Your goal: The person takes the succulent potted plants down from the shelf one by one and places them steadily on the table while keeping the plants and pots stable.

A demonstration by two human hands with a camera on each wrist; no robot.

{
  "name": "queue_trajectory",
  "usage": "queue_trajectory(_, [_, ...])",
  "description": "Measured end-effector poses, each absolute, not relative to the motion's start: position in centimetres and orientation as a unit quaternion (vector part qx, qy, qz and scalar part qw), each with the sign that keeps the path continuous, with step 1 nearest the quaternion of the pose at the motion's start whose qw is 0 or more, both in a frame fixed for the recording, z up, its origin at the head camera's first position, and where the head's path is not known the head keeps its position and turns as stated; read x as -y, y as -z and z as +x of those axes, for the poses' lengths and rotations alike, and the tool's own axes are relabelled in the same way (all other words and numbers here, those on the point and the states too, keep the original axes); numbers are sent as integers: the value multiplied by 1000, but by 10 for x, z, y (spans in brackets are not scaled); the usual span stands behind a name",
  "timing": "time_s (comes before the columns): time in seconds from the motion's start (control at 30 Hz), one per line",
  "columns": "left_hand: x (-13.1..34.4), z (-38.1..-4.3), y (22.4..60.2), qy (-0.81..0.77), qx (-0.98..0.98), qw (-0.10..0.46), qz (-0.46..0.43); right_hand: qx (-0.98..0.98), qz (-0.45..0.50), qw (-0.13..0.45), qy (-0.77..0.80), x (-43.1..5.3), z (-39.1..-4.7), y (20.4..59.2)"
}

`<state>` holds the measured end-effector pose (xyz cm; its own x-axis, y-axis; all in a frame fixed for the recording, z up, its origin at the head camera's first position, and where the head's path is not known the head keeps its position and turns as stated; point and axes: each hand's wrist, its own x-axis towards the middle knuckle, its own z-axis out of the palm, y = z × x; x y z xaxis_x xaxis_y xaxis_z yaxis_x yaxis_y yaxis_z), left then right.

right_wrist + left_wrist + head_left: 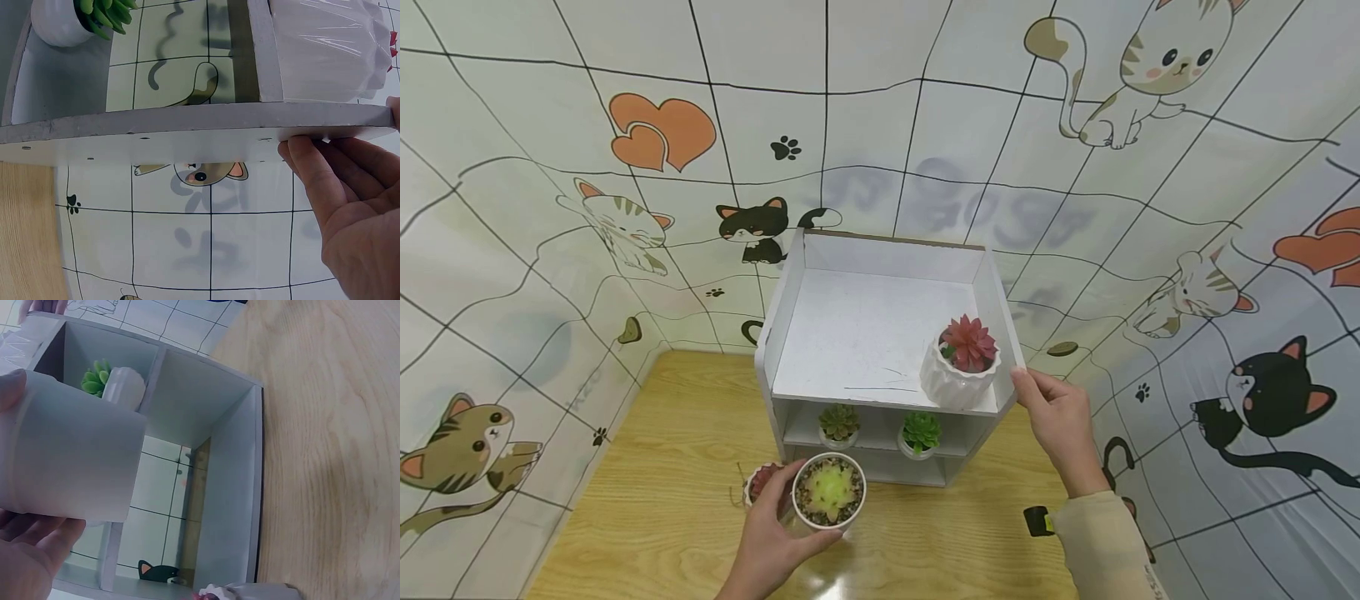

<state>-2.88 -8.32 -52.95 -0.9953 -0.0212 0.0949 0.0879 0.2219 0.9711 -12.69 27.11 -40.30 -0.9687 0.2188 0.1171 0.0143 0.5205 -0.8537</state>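
One potted succulent held in my left hand; right hand on the shelf unit.
I've got the left hand (772,533) curled round the white pot with the yellow-green succulent (830,492), lifted off the worktop (655,467) by the shelf unit's front-left edge; side grip presumably keeps it level and the plant untouched. Right hand (1060,421) pinches the right side panel of the white shelf unit (865,333), probably to steady it. Count: one shelf unit, five potted succulents. One red succulent in a fluted pot (961,362) at the top board's front-right corner; two small green ones, left (838,425) and right (920,433), on the middle shelf, apart, likely for spacing; one reddish succulent (760,482), partly hidden, near the unit's front-left corner; plus the held one.
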Motion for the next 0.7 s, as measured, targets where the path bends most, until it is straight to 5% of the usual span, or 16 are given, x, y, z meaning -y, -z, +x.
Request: queue_trajectory(0.7, [79, -25, 544, 616, 787, 43, -21, 869, -70, 108, -477, -271, -128, 403])
